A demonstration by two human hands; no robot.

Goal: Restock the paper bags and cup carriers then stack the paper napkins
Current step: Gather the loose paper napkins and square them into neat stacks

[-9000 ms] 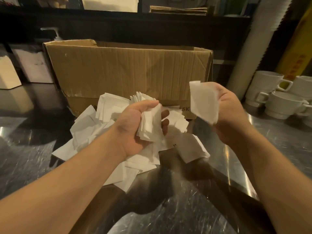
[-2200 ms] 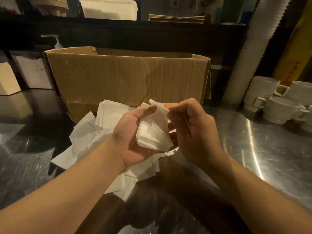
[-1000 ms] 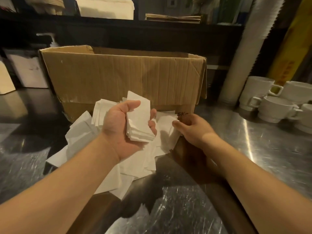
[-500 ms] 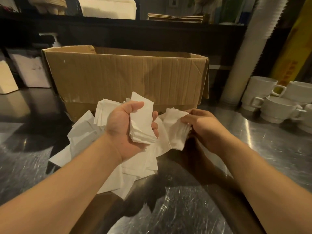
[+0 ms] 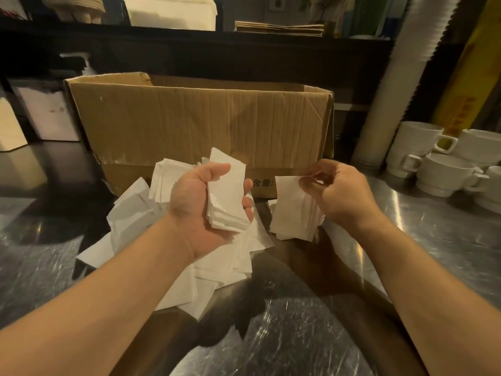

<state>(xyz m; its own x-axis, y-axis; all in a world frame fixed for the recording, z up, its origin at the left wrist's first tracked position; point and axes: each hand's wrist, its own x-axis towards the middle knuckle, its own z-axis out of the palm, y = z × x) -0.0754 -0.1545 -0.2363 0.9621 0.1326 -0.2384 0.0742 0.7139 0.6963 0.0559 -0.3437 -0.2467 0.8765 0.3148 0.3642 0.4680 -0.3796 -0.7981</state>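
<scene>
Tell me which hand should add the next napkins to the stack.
Right. The right hand already pinches a few napkins lifted off the counter, beside the napkin stack. The left hand is full, gripping that stack.

Both forearms bare, no sleeves, left grip (image 5: 200,202) ringless.

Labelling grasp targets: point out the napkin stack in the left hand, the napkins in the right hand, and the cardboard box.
napkin stack (image 5: 226,196), head view, top sheet.
right-hand napkins (image 5: 291,210), head view, front sheet.
cardboard box (image 5: 200,123), head view, front wall.
</scene>
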